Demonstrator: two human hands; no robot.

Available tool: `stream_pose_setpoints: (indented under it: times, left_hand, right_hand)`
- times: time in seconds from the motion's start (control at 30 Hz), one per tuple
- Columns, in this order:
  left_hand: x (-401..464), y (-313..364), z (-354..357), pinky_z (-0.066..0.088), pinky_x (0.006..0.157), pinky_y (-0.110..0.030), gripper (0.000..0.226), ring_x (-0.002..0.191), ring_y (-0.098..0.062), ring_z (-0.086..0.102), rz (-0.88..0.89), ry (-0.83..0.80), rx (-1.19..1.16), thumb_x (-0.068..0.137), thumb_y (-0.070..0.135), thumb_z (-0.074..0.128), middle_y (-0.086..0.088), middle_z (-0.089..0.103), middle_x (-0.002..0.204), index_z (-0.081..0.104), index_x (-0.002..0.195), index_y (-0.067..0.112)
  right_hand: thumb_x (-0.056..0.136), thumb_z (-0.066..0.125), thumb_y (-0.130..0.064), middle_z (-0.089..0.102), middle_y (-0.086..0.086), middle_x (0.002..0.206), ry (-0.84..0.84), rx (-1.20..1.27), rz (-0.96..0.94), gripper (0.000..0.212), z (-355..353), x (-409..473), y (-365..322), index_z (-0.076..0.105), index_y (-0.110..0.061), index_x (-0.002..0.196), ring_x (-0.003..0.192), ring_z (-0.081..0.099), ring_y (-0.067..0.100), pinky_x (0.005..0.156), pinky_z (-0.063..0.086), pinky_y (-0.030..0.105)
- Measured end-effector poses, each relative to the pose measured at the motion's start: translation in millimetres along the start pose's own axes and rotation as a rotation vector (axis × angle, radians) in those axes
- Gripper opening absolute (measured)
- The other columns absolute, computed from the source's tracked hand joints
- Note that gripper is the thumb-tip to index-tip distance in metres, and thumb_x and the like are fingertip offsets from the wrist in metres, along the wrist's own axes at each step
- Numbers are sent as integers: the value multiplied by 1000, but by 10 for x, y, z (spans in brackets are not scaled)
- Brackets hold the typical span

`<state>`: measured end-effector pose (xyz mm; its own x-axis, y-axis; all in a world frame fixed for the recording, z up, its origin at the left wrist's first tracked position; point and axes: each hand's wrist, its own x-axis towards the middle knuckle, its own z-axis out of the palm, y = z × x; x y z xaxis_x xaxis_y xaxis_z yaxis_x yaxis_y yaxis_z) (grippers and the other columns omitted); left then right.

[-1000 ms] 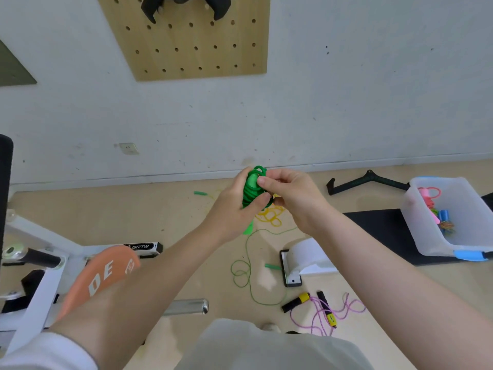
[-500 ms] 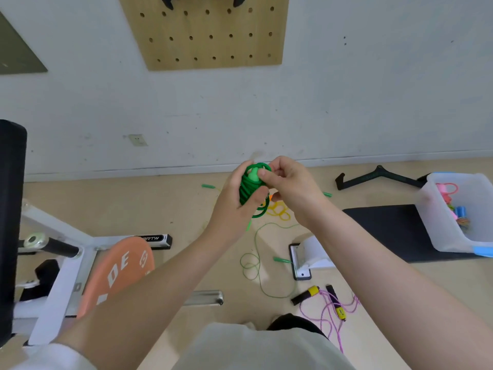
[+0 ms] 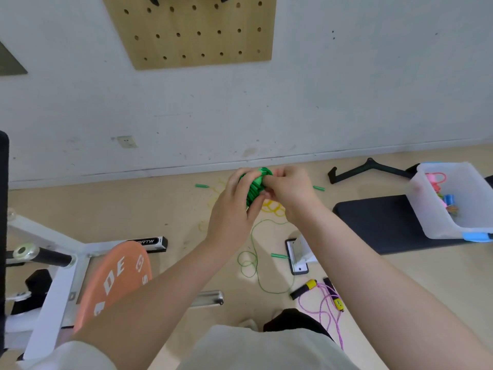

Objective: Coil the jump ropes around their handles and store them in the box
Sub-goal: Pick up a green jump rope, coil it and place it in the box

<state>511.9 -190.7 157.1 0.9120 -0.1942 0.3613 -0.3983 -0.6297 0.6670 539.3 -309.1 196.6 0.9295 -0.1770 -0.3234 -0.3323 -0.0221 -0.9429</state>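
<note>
Two hands, left hand [image 3: 232, 209] and right hand [image 3: 289, 189], gripping ribbed green rope coil [image 3: 254, 186]

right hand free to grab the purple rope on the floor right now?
Probably not: the right hand and left hand both grip the green rope. The purple rope lies uncovered on the floor.

Both my forearms reach forward and upward from the bottom corners, bare, converging at the middle. My left hand [image 3: 231, 209] is raised with its back toward me, fingers curled round the green coil [image 3: 254, 186] from the left, thumb pressed up along its lower side. My right hand [image 3: 289, 189] meets it from the right, knuckles up, fingertips pinching at the top of the bundle. The two hands touch.
</note>
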Motion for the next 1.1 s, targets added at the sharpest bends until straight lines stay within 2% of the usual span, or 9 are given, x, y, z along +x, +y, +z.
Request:
stream_pose_setpoints:
  times: [0.13,0.3,0.43,0.5,0.6,0.73,0.9,0.97,1.1]
  left_hand:
    - [-8,27,-1,51,63,-31,33,89,-18,58,76,-8,40,90,41,40,-3,49,128,40,120,29]
    - [132,127,-78,42,74,-18,26,93,-2,50,-13,20,-139,89,36,43,-2,52,122,47,114,31]
    - [265,247,-185,47,76,-26,14,84,-8,58,-255,1,-554,91,27,47,7,60,96,50,99,39]
    - [253,314,-206,49,64,-35,14,72,-20,60,-376,-95,-746,97,22,45,-4,62,89,50,98,35]
    - [215,362,-245,47,52,-30,14,56,-26,59,-528,-175,-889,100,18,38,-11,64,77,49,97,27]
    - [222,281,-310,46,53,-30,18,51,-27,58,-672,-301,-952,100,22,37,-8,63,73,52,91,27]
    - [237,297,-281,47,47,-25,16,50,-27,58,-756,-333,-919,98,20,36,-11,64,75,51,98,24]
    - [221,280,-252,47,45,-25,19,49,-26,59,-761,-350,-874,99,18,34,-14,63,80,52,105,23]
    - [166,172,-212,47,49,-27,27,51,-26,58,-785,-416,-753,98,18,32,-15,64,78,50,113,30]
  right_hand:
    - [81,51,10,48,5,57,-87,148,59,26,-94,-45,36,53,-6,61,53,48,13,58,46,19]
    - [91,47,-3,59,11,82,-190,172,-96,19,-178,-149,-49,63,-5,81,78,56,18,81,51,27]
    - [94,42,2,51,4,105,-177,52,-329,23,-253,-182,-78,64,-6,94,80,58,11,57,49,16]
    - [91,50,1,48,0,98,-102,-134,-476,18,-299,-132,-54,65,-9,89,67,58,2,50,47,13]
    - [86,58,-17,50,-5,93,-41,-555,-826,13,-452,-32,27,70,-15,91,59,54,4,53,45,17]
    - [84,48,-37,59,5,93,-177,-1099,-1131,27,-639,36,-23,66,-22,98,52,47,15,46,32,20]
    - [86,59,-28,59,8,99,-352,-1252,-1016,25,-597,90,-156,60,-12,105,80,62,28,56,44,34]
    - [87,60,-26,58,8,103,-374,-1254,-975,25,-573,111,-97,54,-13,107,87,60,29,60,40,35]
    - [82,61,-25,61,10,87,-359,-1283,-990,18,-501,53,87,56,-10,91,67,62,31,49,34,29]
